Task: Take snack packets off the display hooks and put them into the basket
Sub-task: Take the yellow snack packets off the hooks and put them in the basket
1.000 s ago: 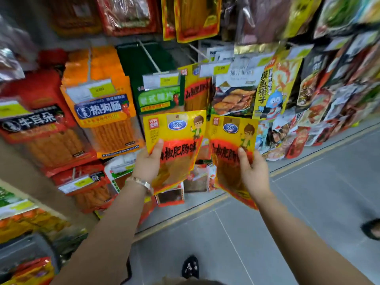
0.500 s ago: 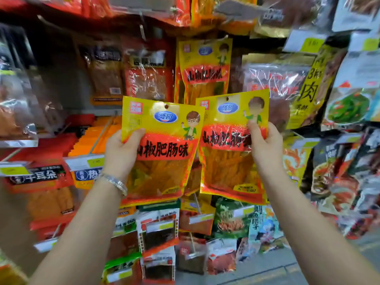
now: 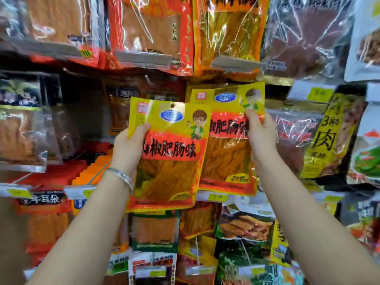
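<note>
Head view: your left hand [image 3: 128, 147] grips a yellow packet [image 3: 168, 159] at frame centre (red band, cartoon boy, orange strips showing through). Your right hand [image 3: 260, 134] pinches its twin packet [image 3: 228, 153] just right, seemingly overlapped by the first, before blurred hanging packets [image 3: 152, 31].

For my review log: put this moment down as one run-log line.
left hand: holds left packet | right hand: holds right packet | packets: side by side, edges overlapping | basket: not in view

left packet [image 3: 168, 155] overlapping right packet [image 3: 228, 145]
</note>
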Tool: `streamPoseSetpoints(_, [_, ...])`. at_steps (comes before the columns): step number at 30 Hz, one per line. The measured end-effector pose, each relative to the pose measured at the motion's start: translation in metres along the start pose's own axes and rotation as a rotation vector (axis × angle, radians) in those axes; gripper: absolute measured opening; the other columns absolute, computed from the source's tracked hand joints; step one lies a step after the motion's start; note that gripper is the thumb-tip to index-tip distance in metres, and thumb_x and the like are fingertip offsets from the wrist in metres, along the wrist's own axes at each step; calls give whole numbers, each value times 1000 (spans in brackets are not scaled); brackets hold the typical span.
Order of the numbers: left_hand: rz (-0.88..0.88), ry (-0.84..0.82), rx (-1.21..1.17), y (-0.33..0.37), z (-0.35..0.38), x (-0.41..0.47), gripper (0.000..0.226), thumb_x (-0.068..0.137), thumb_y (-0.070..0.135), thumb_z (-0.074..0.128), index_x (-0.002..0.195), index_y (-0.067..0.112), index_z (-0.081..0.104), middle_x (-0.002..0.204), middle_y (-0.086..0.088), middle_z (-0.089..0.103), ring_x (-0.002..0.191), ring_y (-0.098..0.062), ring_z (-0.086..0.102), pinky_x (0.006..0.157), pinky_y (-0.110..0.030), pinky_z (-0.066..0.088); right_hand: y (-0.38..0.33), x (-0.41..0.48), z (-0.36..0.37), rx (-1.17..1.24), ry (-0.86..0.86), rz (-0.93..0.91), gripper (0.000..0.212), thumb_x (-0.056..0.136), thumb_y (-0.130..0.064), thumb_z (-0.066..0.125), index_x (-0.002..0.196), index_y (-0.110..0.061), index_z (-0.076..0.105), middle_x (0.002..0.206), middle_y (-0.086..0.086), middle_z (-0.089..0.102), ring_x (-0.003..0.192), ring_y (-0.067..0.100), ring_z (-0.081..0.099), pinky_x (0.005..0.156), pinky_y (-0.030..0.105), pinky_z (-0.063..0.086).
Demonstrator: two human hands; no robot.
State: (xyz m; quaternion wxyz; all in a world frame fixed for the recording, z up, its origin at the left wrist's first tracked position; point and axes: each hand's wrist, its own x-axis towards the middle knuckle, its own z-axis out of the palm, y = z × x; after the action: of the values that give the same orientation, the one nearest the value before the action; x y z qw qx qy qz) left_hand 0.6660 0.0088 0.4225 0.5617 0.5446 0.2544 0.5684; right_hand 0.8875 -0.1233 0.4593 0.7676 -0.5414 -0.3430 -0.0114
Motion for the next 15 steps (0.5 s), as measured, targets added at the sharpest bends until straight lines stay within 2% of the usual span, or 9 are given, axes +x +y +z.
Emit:
streamPoseSetpoints(2, [3,10,-22,3,5,2,25,80,36,66,55,37,69,64,7,70,59,-12,68,59,-29,52,-1,1,2,-5,-25,7,12,80,-42,60,71,-43,69,93,2,70,95,25,66,91,52,50])
streamPoseSetpoints(6, [-1,-5,-29,5,7,9,21,78,36,66,57,35,70,67,3,72,61,-15,69,56,-29,53,4,-1,0,22,-44,-20,8,75,-48,61,72,-47,68,90,5,69,95,29,66,90,55,49])
streamPoseSetpoints(10, [-5,-11,-44,2,7,17,12,77,36,66,73,25,70,75,-2,74,67,-19,71,61,-33,55,6,-1,0,90,-47,-48,8,78,-44,61,75,-45,69,90,1,70,98,32,65,92,55,49])
streamPoseSetpoints(12, [-12,-19,-51,1,10,20,14,80,36,66,83,22,66,76,-2,74,69,-19,72,60,-32,56,5,2,0,122,-40,-43,14,83,-39,60,74,-43,69,84,-5,70,90,23,68,88,49,51])
streamPoseSetpoints(15, [-28,-33,-68,2,15,22,21,82,34,65,93,17,62,75,-2,74,68,-18,72,58,-29,57,5,7,1,143,-19,-11,25,89,-33,58,67,-43,68,72,-11,69,75,9,67,74,35,52])
